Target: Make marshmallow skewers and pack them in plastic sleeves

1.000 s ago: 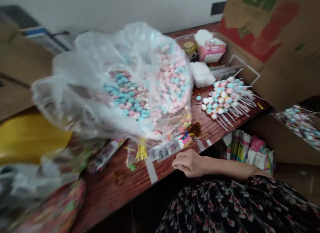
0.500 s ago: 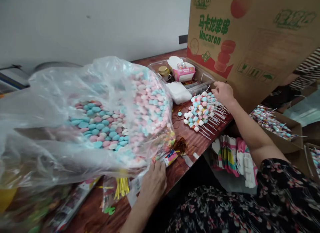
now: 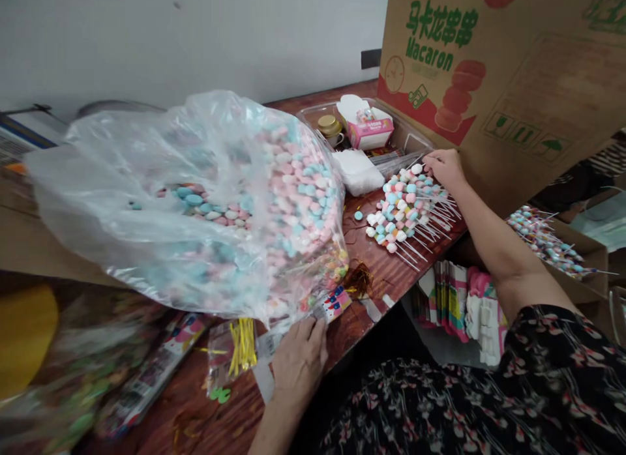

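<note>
My right hand (image 3: 446,169) pinches a candy skewer at the far end of a pile of candy skewers (image 3: 400,210). Pink, blue and white pieces sit on those white sticks, whose bare ends point to the right. My left hand (image 3: 299,356) lies low at the front of the table, fingers loosely extended, its tips at the lower edge of a big clear plastic bag (image 3: 195,142). Pastel candies (image 3: 303,188) fill this bag. Beside the left fingertips is a small colourful packet (image 3: 336,303). One loose blue candy (image 3: 358,216) rests between bag and pile.
Behind the pile stands a clear tray (image 3: 413,139) with a pink box (image 3: 372,133) and a gold-lidded jar (image 3: 330,125). A white packet (image 3: 359,173) lies before it. The large carton (image 3: 508,70) rises at right. Yellow ties (image 3: 242,345) lie near the front; skewers fill a lower box (image 3: 581,246).
The view has shifted slightly. The bag's loose film has moved and covers more of the candies. My right hand stays at the pile's far end, my left hand by the bag.
</note>
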The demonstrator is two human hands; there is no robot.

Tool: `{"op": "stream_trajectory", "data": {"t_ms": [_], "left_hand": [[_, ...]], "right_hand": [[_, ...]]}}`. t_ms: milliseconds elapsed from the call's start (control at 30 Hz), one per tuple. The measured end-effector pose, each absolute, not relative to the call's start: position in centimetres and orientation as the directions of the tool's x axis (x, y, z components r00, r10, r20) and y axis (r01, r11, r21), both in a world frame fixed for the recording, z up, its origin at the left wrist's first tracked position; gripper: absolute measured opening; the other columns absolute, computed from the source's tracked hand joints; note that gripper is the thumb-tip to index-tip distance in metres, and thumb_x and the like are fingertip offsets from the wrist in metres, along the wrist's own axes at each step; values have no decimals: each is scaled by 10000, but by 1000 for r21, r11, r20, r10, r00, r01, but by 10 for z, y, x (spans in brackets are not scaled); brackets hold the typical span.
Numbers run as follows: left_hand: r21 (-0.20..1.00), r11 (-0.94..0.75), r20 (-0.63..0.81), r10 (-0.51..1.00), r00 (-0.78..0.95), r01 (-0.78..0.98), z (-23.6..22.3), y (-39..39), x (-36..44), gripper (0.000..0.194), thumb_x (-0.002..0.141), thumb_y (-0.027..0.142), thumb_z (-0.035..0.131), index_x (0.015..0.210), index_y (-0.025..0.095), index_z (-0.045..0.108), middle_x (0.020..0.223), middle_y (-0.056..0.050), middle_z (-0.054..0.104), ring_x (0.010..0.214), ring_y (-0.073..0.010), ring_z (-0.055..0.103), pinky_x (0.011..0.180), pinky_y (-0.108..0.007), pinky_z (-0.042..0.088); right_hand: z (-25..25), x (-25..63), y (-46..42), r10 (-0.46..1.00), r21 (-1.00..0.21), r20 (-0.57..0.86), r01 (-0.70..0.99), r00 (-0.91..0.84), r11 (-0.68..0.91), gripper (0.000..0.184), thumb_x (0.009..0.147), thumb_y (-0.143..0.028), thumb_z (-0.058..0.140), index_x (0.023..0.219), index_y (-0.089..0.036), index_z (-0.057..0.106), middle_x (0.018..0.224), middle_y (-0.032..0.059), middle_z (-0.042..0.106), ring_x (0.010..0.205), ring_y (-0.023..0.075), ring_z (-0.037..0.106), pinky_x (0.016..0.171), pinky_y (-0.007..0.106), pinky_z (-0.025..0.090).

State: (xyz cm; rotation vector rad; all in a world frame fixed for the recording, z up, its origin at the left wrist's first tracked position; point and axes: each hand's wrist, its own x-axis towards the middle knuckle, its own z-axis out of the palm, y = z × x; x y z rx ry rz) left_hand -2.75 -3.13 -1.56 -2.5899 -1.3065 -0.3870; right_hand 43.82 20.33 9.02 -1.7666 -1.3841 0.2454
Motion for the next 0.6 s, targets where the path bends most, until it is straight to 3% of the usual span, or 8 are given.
{"op": "stream_trajectory", "data": {"t_ms": [167, 367, 467, 600], "left_hand": [[-33, -521, 379, 783, 493, 853, -15, -29, -21, 130, 841, 109, 559, 858, 165, 674, 831, -75, 665, 786, -232, 583, 690, -327, 463], [178, -501, 470, 800, 374, 847, -17, -27, -22, 126, 876, 159, 581, 784, 176, 665, 792, -65, 671, 797, -219, 583, 761, -340, 489], [147, -502, 440, 805, 399, 852, -21, -32, -27, 108, 880, 170, 589, 838, 171, 689, 813, -74, 678, 800, -222, 584, 729, -331, 491], [124, -527, 380, 808, 451, 841, -23, -40, -32, 178, 893, 172, 572, 1019, 148, 695, 960, -112, 702, 883, -235, 601, 780, -348, 508]], "right_hand": [[100, 430, 162, 795, -870, 424, 438, 434, 226, 207, 803, -351, 636, 695, -179, 673, 563, -37, 617, 447, 56, 518, 446, 162, 391], [117, 399, 86, 735, -856, 514, 314, 442, 410, 153, 787, -361, 710, 725, -222, 715, 567, -44, 629, 434, 59, 493, 412, 183, 369], [127, 383, 45, 792, -848, 522, 291, 317, 443, 159, 789, -367, 723, 731, -221, 743, 550, -33, 627, 424, 73, 494, 409, 211, 361], [132, 367, 10, 941, -829, 339, 472, -1, 299, 127, 800, -318, 719, 764, -201, 753, 596, -22, 664, 472, 80, 528, 462, 216, 401]]}}
